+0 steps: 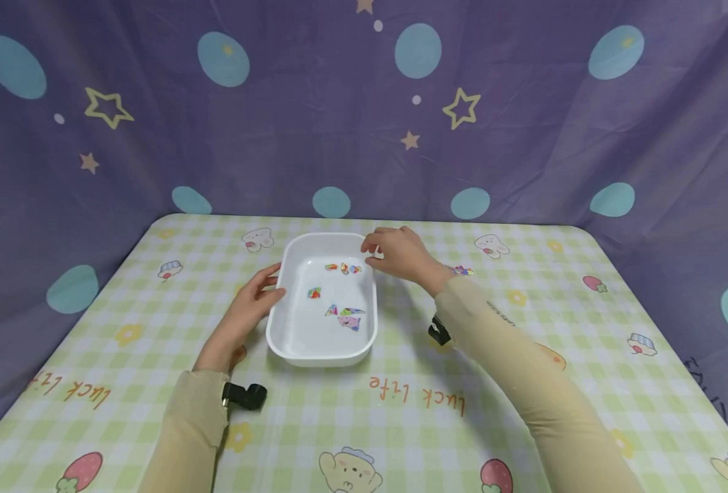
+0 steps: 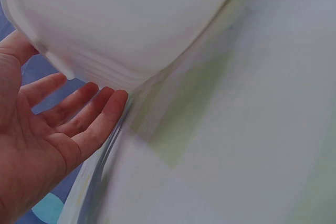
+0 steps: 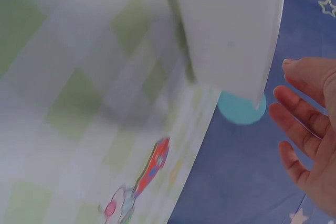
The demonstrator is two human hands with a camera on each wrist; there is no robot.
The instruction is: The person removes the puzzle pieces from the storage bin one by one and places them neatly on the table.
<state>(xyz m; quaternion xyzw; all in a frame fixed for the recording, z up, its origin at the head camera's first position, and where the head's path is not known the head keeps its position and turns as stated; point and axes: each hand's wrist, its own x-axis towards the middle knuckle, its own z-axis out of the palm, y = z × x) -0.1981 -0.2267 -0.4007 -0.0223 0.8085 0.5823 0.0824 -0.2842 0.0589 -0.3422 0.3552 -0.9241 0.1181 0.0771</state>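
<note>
A white rectangular tray (image 1: 323,355) stands mid-table in the head view. Several small, shiny, colourful flat pieces lie inside, among them a pinkish one (image 1: 349,322) and a red-green one (image 1: 314,293); their exact kind cannot be told. My left hand (image 1: 246,308) holds the tray's left side, thumb over the rim and fingertips against the outer wall in the left wrist view. My right hand (image 1: 403,253) is over the far right corner of the tray, fingers loosely bent. In the right wrist view nothing shows between its fingers.
Another colourful flat piece (image 1: 461,270) lies on the table right of the tray, partly hidden by my right wrist; its red part (image 3: 153,166) shows in the right wrist view. A checked cloth (image 1: 413,438) covers the table. Behind it hangs a purple curtain (image 1: 314,123).
</note>
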